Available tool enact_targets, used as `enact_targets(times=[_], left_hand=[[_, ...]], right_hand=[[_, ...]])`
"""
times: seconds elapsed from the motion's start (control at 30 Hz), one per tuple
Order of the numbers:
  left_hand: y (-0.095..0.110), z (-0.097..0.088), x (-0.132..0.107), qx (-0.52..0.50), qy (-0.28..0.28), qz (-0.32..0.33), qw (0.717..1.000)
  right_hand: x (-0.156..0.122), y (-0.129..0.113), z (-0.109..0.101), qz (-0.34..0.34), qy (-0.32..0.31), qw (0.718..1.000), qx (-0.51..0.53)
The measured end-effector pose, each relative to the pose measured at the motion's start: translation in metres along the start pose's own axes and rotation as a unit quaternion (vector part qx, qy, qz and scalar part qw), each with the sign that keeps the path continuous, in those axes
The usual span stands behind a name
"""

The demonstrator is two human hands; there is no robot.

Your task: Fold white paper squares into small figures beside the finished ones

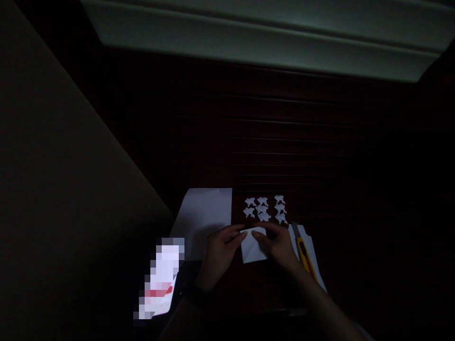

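A small white square of paper [253, 251] with faint crease lines lies between my hands at the front of the dark table. My left hand [222, 246] pinches its upper left corner, thumb on the face of the sheet. At the upper right, my right hand [275, 241] grips the top edge in the same way, thumb on top and fingers behind. Just beyond my fingers sit several small folded white paper figures [262, 208], set out in rough columns. A dark band is around my left wrist.
Larger white sheets [206, 213] lie at the left. A yellow utility knife [305, 258] rests on more white paper [313, 246] by my right forearm. A lit, pixelated screen [165, 272] glows at lower left. Dark slatted panelling [270, 123] rises behind the table.
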State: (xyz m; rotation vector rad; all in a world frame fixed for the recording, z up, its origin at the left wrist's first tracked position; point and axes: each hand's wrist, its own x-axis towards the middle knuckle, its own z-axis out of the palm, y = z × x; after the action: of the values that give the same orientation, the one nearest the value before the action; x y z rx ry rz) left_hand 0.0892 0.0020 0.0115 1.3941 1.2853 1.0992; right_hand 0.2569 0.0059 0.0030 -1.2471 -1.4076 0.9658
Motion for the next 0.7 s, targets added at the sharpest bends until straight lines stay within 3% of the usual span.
enact_targets(times=[0.43,0.7], left_hand=[[0.000,0.001,-0.002,0.012,0.009,0.017,1.000],[0.003,-0.003,-0.003,0.051,0.020,0.034,0.998]], right_hand=[[0.000,0.001,0.001,0.027,0.005,1.000,0.007],[0.003,0.013,-0.001,0.144,-0.025,0.972,0.183]])
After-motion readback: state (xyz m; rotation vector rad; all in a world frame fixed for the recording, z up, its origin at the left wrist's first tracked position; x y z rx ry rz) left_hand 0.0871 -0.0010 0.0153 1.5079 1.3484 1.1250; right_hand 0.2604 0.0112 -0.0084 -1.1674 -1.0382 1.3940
